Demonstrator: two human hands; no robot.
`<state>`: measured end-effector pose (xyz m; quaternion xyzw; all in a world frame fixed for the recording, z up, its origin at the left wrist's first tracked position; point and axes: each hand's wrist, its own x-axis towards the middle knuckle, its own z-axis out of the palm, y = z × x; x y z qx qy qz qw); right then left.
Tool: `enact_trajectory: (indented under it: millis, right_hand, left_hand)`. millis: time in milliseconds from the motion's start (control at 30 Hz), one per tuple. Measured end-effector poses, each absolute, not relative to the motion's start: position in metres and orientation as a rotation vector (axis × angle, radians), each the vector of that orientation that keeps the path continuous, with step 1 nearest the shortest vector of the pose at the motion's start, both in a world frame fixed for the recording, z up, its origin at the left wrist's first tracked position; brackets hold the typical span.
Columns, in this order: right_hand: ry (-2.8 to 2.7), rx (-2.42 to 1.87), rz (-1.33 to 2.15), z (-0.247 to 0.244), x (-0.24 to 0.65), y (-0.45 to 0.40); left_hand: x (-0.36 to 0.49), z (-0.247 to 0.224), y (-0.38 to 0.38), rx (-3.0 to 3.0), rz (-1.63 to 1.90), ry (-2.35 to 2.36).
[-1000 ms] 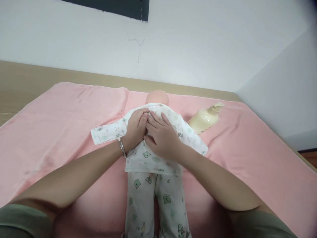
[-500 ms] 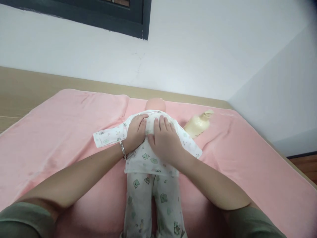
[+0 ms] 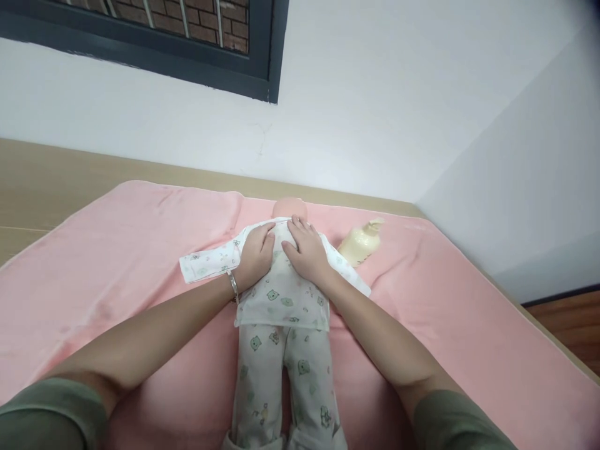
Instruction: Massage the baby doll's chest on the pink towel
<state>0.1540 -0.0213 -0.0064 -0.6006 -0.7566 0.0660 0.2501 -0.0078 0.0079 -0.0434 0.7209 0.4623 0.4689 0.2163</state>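
A baby doll (image 3: pixel 289 208) lies on a pink blanket (image 3: pixel 117 250), dressed in a white top (image 3: pixel 281 294) and trousers (image 3: pixel 281 375) printed with small green bears. My left hand (image 3: pixel 255 253), with a metal bangle at the wrist, rests flat on the doll's upper body on the left side. My right hand (image 3: pixel 304 250) lies flat beside it on the right side, fingers spread toward the doll's neck. Both palms press on the top's cloth and hold nothing. The doll's head is partly hidden behind my fingers.
A cream pump bottle (image 3: pixel 359 242) lies on its side on the blanket, right of the doll. The blanket covers a wooden surface (image 3: pixel 42 181) against a white wall. A dark-framed window (image 3: pixel 187 37) is up left. Wooden floor (image 3: pixel 572 325) shows at the right.
Both hands have slid up the doll's body toward its neck and now lie side by side instead of overlapping. The view has tilted up, showing more of the window.
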Motion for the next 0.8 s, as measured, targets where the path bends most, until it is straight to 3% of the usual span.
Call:
enact_trajectory:
  millis: [333, 800]
  right_hand:
    - [-1.885, -1.578, 0.089, -0.022, 0.157, -0.026]
    - [-1.875, -1.680, 0.019, -0.013, 0.132, -0.052]
  left_hand:
    - [-0.006, -0.038, 0.014, 2.274, 1.103, 1.317]
    - [-0.024, -0.029, 0.003, 2.138, 0.982, 1.344]
